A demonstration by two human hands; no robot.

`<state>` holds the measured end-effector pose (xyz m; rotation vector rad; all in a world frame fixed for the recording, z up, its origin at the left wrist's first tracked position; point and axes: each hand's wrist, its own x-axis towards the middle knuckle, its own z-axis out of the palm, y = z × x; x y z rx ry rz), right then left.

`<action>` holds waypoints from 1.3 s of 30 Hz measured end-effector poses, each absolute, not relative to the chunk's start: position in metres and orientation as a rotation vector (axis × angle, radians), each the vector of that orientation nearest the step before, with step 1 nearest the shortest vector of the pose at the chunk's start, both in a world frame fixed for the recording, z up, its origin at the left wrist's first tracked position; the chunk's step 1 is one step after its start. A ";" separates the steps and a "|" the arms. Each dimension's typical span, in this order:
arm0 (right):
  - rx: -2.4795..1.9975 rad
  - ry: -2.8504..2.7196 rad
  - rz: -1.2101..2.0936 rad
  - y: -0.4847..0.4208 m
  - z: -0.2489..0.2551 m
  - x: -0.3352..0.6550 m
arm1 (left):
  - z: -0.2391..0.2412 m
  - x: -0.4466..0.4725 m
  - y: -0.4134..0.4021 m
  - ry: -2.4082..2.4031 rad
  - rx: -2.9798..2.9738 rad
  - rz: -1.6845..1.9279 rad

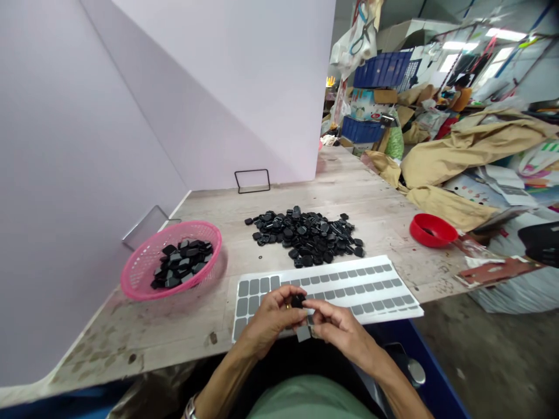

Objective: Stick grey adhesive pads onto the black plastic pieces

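Observation:
My left hand (271, 319) is closed on a small black plastic piece (298, 301), held just above the table's near edge. My right hand (338, 329) pinches a small grey square sticker (303, 333) right below that piece, fingertips of both hands almost touching. Under the hands lies a white sheet (393, 305) with rows of grey square stickers. Beyond the sheet sits a loose pile of several black pieces (305, 233). A pink basket (144, 273) at the left holds more black pieces with grey faces.
A red bowl (432, 230) stands at the table's right side. A small black wire stand (252, 181) leans at the white back wall. Beige cloth, blue crates and clutter fill the area to the right. White panels close off the left.

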<state>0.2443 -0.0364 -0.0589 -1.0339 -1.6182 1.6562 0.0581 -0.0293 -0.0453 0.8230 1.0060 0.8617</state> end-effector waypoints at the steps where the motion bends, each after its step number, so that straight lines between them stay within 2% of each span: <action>1: -1.040 -1.616 1.650 -0.036 -0.059 0.246 | -0.046 0.058 -0.030 0.995 0.831 0.859; 12: -1.075 -1.680 1.597 -0.040 -0.042 0.256 | -0.047 0.059 -0.037 0.825 0.840 0.810; 18: -1.201 -1.755 0.951 -0.042 -0.048 0.254 | -0.049 0.067 -0.039 0.823 0.839 0.860; 22: -1.214 -1.865 0.741 -0.044 -0.050 0.248 | -0.052 0.070 -0.041 0.813 0.800 0.871; 39: -1.201 -2.032 0.603 -0.044 -0.054 0.243 | -0.052 0.072 -0.038 0.827 0.780 0.884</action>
